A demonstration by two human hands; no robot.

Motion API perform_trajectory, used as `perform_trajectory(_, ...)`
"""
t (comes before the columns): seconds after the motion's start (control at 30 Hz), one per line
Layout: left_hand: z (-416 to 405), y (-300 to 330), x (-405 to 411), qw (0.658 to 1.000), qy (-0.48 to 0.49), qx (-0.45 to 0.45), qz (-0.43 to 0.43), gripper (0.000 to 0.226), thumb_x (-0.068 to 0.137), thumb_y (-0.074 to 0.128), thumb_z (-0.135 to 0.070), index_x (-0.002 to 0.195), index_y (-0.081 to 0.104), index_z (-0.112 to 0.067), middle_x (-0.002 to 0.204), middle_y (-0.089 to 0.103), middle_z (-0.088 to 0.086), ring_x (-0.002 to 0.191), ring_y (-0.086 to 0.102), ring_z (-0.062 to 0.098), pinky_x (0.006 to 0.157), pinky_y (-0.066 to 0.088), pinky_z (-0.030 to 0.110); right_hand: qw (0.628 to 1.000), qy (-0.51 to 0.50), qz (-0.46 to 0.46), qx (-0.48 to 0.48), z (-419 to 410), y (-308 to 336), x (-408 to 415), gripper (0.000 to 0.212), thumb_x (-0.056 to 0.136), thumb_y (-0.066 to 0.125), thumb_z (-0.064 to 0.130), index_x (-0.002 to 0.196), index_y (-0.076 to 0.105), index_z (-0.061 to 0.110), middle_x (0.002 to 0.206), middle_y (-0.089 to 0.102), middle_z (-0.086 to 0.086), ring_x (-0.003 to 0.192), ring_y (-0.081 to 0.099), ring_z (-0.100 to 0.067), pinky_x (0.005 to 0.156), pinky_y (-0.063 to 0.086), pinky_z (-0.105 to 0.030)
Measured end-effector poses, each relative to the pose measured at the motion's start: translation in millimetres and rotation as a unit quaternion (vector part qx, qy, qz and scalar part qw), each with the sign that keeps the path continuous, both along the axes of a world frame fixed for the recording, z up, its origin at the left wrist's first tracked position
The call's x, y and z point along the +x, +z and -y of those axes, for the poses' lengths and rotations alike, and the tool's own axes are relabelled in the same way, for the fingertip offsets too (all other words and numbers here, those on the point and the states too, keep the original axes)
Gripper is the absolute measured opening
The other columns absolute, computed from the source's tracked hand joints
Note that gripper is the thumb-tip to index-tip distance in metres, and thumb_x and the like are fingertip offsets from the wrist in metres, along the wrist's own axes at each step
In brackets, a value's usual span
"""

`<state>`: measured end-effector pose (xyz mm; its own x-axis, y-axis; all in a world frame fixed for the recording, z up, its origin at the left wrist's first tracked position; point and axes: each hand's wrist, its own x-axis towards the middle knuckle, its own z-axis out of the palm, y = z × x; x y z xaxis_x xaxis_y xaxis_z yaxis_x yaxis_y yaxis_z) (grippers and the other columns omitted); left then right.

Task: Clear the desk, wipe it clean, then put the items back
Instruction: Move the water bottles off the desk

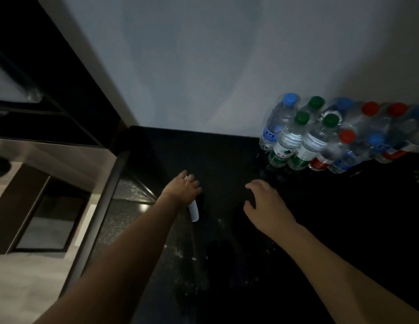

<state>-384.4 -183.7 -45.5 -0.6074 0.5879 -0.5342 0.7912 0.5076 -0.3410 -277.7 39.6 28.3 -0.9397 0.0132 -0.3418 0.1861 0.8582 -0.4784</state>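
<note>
On a dark, glossy black desk top (227,160) set against a pale wall, seen from above by a head-worn camera, two bare forearms reach forward. Left hand (184,187), knuckles up with fingers curled, holds a small white object, perhaps a folded tissue or card (194,212); one end pokes out below the palm and a sliver shows above the fingers. What it is cannot be told in the dim light. Right hand (265,202) hovers or rests lightly on the desk just beside it, fingers spread and relaxed, holding nothing.

At the back right, touching the wall, stands a tight cluster of clear plastic water bottles with blue, green and red caps (320,139), all upright, well apart from the left hand and near the right. Pale specks and smears (180,253) dot the desk surface between the two arms.

Judging by the specks and the white piece in the left hand, the wiping step seems to be in hand, though the bottles remain on the desk. The next move likely calls for either sweeping the white piece across the speckled patch, or shifting the bottles away so the area under them can be cleaned
</note>
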Motion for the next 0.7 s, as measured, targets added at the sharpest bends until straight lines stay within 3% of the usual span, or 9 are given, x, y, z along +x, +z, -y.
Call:
perform_trajectory(0.13, -4.2, -8.3, -15.4, 1.000, 0.005, 0.028, 0.014, 0.050, 0.089, 0.060, -0.025, 0.137, 0.046, -0.023, 0.138, 0.049, 0.004, 0.131, 0.041, 0.029, 0.117, 0.018, 0.051, 1.000, 0.007, 0.007, -0.004, -4.5, -11.9, -16.0, 0.049, 0.096, 0.053, 0.025, 0.142, 0.041, 0.017, 0.150, 0.032, 0.001, 0.137, 0.034, -0.017, 0.112, 0.032, -0.031)
perform_trajectory(0.27, -2.7, -6.3, -13.3, 0.994, 0.088, 0.054, 0.032, 0.039, 0.093, 0.052, -0.028, 0.131, 0.051, -0.022, 0.132, 0.055, 0.002, 0.126, 0.043, 0.026, 0.117, 0.020, 0.045, 0.999, 0.032, -0.014, -0.011, -13.3, -7.1, -33.4, 0.047, 0.096, 0.053, 0.023, 0.141, 0.043, 0.015, 0.148, 0.036, -0.001, 0.135, 0.037, -0.018, 0.111, 0.033, -0.031)
perform_trajectory(0.4, -17.3, 3.7, -5.2, 0.985, 0.151, 0.059, 0.059, 0.033, 0.094, 0.051, -0.027, 0.126, 0.054, -0.021, 0.129, 0.054, 0.004, 0.120, 0.048, 0.025, 0.103, 0.035, 0.038, 0.992, 0.040, -0.117, -0.002, -30.0, 12.3, -66.2, 0.039, 0.093, 0.054, 0.016, 0.131, 0.054, 0.009, 0.134, 0.050, -0.006, 0.121, 0.049, -0.021, 0.103, 0.041, -0.032)
perform_trajectory(0.5, -41.8, 32.3, -15.4, 0.972, 0.191, 0.125, 0.061, 0.032, 0.093, 0.053, -0.027, 0.125, 0.053, -0.021, 0.124, 0.054, 0.004, 0.116, 0.052, 0.025, 0.095, 0.040, 0.036, 0.975, 0.017, -0.223, 0.020, -57.6, 34.9, -105.0, 0.030, 0.092, 0.054, 0.014, 0.120, 0.060, 0.008, 0.122, 0.057, -0.008, 0.110, 0.055, -0.024, 0.094, 0.045, -0.035)
perform_trajectory(0.7, -87.4, 86.3, -32.5, 0.944, 0.216, 0.248, 0.017, 0.025, 0.092, 0.057, -0.025, 0.118, 0.058, -0.023, 0.112, 0.056, 0.002, 0.103, 0.054, 0.022, 0.083, 0.044, 0.033, 0.949, -0.029, -0.294, 0.109, -102.1, 60.9, -172.7, 0.036, 0.091, 0.056, 0.013, 0.127, 0.055, 0.005, 0.127, 0.052, -0.017, 0.118, 0.047, -0.035, 0.099, 0.039, -0.043)
